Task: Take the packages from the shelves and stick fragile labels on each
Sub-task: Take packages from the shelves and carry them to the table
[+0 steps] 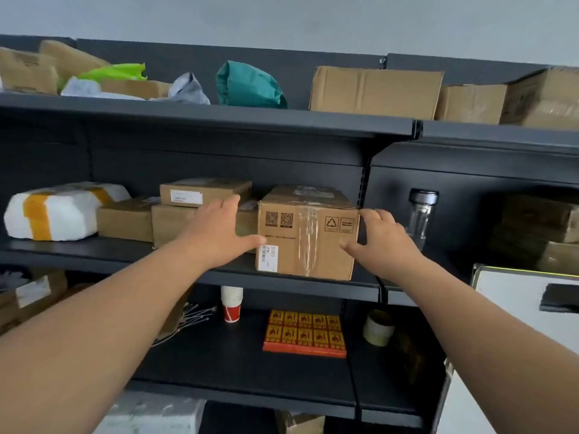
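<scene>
A brown cardboard box with QR codes and clear tape stands at the front edge of the middle shelf. My left hand reaches along the box's left side with straight fingers, and its thumb touches the lower left of the front face. My right hand is at the box's right edge, fingers curled round the top right corner and thumb pressed on the front face. A red sheet of orange fragile labels lies flat on the shelf below, under the box.
Smaller cardboard boxes and a white parcel with yellow tape sit left of the box. A glass bottle stands just right of it. Below are paper cups, cable ties and a tape roll. The top shelf holds a teal bag and more boxes.
</scene>
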The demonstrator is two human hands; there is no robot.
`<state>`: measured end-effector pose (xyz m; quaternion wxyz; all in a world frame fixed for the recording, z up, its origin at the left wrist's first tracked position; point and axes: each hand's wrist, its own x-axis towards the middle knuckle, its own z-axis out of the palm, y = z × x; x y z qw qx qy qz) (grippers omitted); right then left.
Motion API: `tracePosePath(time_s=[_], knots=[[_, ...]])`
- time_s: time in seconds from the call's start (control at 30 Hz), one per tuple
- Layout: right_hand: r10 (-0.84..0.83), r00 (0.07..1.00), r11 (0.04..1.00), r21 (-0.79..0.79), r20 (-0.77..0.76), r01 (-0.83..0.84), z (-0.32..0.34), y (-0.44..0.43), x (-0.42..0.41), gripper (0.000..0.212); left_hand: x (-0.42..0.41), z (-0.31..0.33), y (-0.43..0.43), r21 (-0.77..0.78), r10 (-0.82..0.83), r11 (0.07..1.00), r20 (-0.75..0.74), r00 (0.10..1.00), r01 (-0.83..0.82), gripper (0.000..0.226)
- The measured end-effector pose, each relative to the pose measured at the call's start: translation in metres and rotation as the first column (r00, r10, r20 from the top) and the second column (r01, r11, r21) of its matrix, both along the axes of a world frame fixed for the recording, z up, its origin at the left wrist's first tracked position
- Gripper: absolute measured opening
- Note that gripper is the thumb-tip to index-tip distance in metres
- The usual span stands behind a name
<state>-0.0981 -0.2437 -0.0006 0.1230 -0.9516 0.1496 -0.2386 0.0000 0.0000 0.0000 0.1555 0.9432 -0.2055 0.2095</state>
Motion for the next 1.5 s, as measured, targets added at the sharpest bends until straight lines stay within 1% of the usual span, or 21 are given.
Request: tracePosePath(time_s=[0.07, 0.17, 0.27, 0.3, 0.33, 0.4, 0.47, 0.57, 0.7, 0.83, 0.93, 1.07, 1.2, 1.3, 1.37, 1.5], knots=[[-0.015, 1.0, 0.999, 0.043, 0.028, 0.014, 0.0, -0.004, 0.014, 0.075, 0.02, -0.001, -0.011, -0.095, -0.041, 0.995, -0.075, 0.996, 0.034, 0.102], [-0.019, 1.0, 0.989, 0.149, 0.023, 0.016, 0.001, -0.009, 0.033, 0.075, 0.044, -0.001, -0.029, -0.194, -0.115, 0.978, -0.19, 0.975, 0.078, 0.104], [-0.046, 0.999, 0.953, 0.302, 0.022, 0.037, 0.006, -0.017, 0.052, 0.086, 0.062, 0.004, -0.041, -0.323, -0.205, 0.941, -0.313, 0.927, 0.099, 0.102], [-0.052, 0.998, 0.928, 0.371, 0.03, 0.037, 0.005, -0.02, 0.059, 0.089, 0.069, 0.004, -0.044, -0.378, -0.25, 0.92, -0.359, 0.899, 0.106, 0.098], [-0.048, 0.998, 0.893, 0.45, 0.03, 0.029, 0.005, -0.023, 0.064, 0.088, 0.074, 0.004, -0.046, -0.429, -0.299, 0.896, -0.401, 0.866, 0.111, 0.089], [-0.018, 0.999, 0.83, 0.557, 0.037, -0.006, 0.0, -0.027, 0.075, 0.07, 0.083, 0.002, -0.052, -0.511, -0.394, 0.849, -0.442, 0.806, 0.135, 0.066], [-0.015, 0.998, 0.805, 0.593, 0.063, -0.025, -0.005, -0.029, 0.082, 0.058, 0.086, -0.001, -0.057, -0.557, -0.447, 0.815, -0.426, 0.787, 0.161, 0.051], [-0.044, 0.993, 0.834, 0.551, 0.108, -0.022, -0.005, -0.026, 0.079, 0.049, 0.084, -0.003, -0.061, -0.586, -0.423, 0.796, -0.355, 0.834, 0.154, 0.038], [-0.046, 0.988, 0.885, 0.465, 0.145, -0.027, 0.0, -0.023, 0.055, 0.046, 0.065, -0.002, -0.059, -0.6, -0.43, 0.778, -0.291, 0.855, 0.188, 0.032], [-0.024, 0.975, 0.909, 0.41, 0.222, -0.071, 0.006, -0.023, 0.021, 0.05, 0.027, 0.001, -0.055, -0.637, -0.446, 0.734, -0.191, 0.875, 0.236, 0.034], [-0.001, 0.968, 0.926, 0.365, 0.252, -0.094, 0.008, -0.022, -0.006, 0.055, -0.005, 0.0, -0.049, -0.658, -0.44, 0.707, -0.12, 0.89, 0.261, 0.037], [0.029, 0.962, 0.932, 0.342, 0.271, -0.124, 0.005, -0.013, -0.044, 0.059, -0.047, -0.006, -0.036, -0.661, -0.425, 0.704, -0.097, 0.9, 0.262, 0.038], [0.036, 0.955, 0.925, 0.352, 0.296, -0.144, -0.007, 0.007, -0.086, 0.059, -0.088, -0.014, -0.017, -0.625, -0.407, 0.734, -0.089, 0.909, 0.267, 0.039], [0.019, 0.95, 0.922, 0.362, 0.313, -0.138, -0.016, 0.024, -0.118, 0.057, -0.115, -0.019, -0.004, -0.602, -0.397, 0.75, -0.081, 0.914, 0.272, 0.05], [0.002, 0.948, 0.924, 0.362, 0.319, -0.123, -0.023, 0.035, -0.136, 0.058, -0.13, -0.026, 0.006, -0.614, -0.417, 0.733, -0.067, 0.906, 0.292, 0.054], [-0.051, 0.946, 0.916, 0.393, 0.319, -0.084, -0.036, 0.063, -0.171, 0.061, -0.155, -0.036, 0.031, -0.608, -0.462, 0.719, -0.058, 0.885, 0.336, 0.053]])
